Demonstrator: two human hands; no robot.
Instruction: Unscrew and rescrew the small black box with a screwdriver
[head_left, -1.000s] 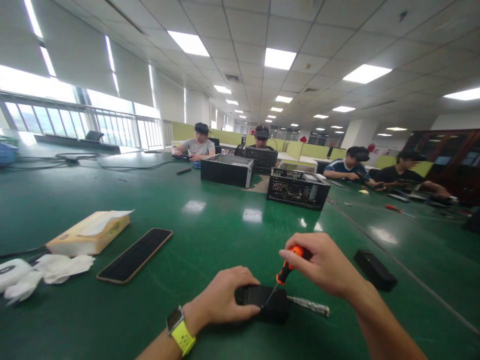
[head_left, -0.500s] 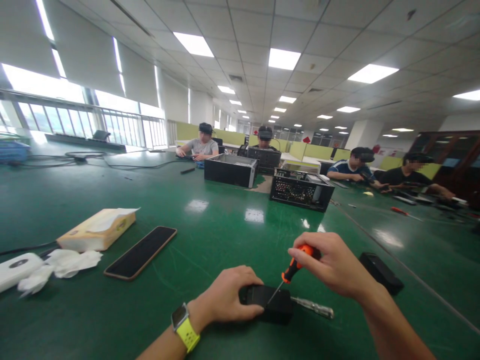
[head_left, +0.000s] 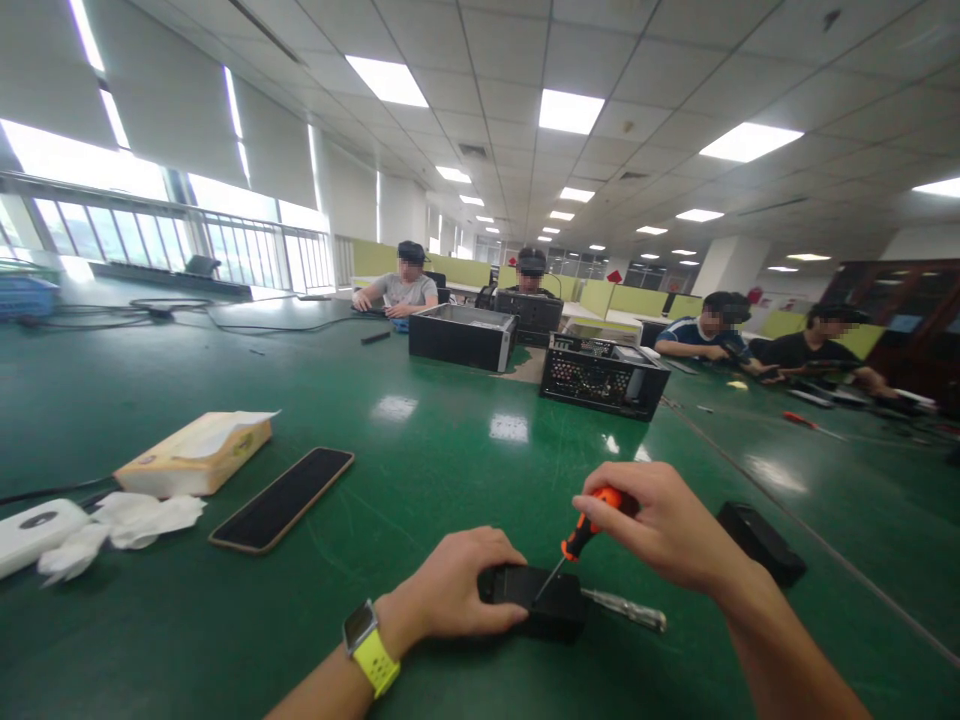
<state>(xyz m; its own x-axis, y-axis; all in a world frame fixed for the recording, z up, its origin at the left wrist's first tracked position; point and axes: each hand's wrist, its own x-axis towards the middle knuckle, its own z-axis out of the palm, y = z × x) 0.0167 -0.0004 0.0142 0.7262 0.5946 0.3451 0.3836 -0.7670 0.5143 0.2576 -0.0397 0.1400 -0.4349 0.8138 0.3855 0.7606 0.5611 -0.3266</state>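
Note:
My left hand (head_left: 457,590), with a yellow-strapped watch on the wrist, is closed over the left end of a small black box (head_left: 540,600) lying on the green table (head_left: 420,450). My right hand (head_left: 660,525) pinches an orange-and-black screwdriver (head_left: 581,535), whose thin tip rests on the top of the box. A second screwdriver with a clear handle (head_left: 626,610) lies on the table just right of the box.
A black phone (head_left: 283,498), tissue box (head_left: 196,452), crumpled tissues (head_left: 124,525) and a white device (head_left: 34,530) lie at left. Another black box (head_left: 761,543) sits at right. Two open computer cases (head_left: 604,375) stand farther back, with several seated people behind.
Both hands keep their hold. The view has shifted slightly, and my right hand has turned a little on the screwdriver handle.

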